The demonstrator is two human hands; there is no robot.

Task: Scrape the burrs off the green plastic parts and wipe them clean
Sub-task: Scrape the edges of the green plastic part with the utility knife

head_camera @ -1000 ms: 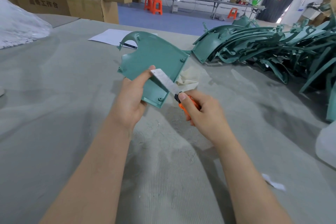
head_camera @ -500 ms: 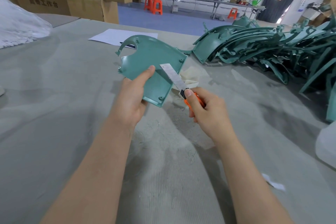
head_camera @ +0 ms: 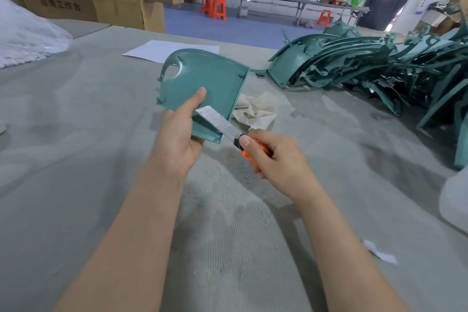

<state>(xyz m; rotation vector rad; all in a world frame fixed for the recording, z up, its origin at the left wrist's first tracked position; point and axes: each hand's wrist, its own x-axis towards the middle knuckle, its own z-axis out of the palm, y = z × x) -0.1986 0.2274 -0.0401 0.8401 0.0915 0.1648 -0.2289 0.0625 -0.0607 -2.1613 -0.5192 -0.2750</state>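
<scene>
Felt-covered worktable (head_camera: 76,149) fills the view. At two o'clock on it lies a heap of green plastic parts (head_camera: 374,71). Just above centre, one green plastic panel (head_camera: 210,78) is held off the table: the left hand (head_camera: 179,134) grips its near edge, thumb laid flat on its face. The right hand (head_camera: 278,159), at four o'clock of the panel, clasps an orange utility knife (head_camera: 243,147), whose blade (head_camera: 217,121) lies against the panel's near edge. A cream rag (head_camera: 255,109) lies at three o'clock of the panel.
</scene>
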